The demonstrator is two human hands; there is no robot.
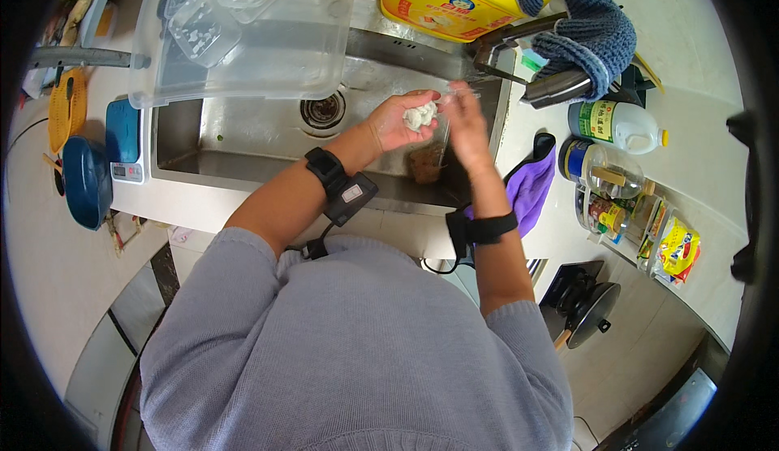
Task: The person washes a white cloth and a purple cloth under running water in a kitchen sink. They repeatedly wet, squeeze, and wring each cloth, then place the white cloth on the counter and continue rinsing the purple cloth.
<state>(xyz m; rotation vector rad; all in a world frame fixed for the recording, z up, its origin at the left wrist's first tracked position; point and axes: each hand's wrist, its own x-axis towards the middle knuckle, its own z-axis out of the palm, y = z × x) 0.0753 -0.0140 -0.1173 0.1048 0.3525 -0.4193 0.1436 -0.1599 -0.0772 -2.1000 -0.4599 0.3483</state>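
Observation:
My left hand (389, 123) is over the right half of the stainless steel sink (255, 128), palm turned up. Its fingers curl around a soft, crumpled white lump (420, 116). Close to its right, my right hand (467, 123) is raised and blurred. Something thin and clear, like plastic film (461, 93), shows at its fingertips; whether the fingers grip it is unclear. Below the hands, in the sink's right part, lies a brown, rough-looking thing (426, 163), seemingly behind or inside clear plastic.
A clear plastic bin (268, 79) with wet clear containers (204, 31) covers the sink's back left. The faucet (557, 89) carries a blue knit cloth (596, 37). A yellow jug (450, 0) stands behind. Bottles (614, 127) line the right counter. A kitchen scale (126, 171) sits left.

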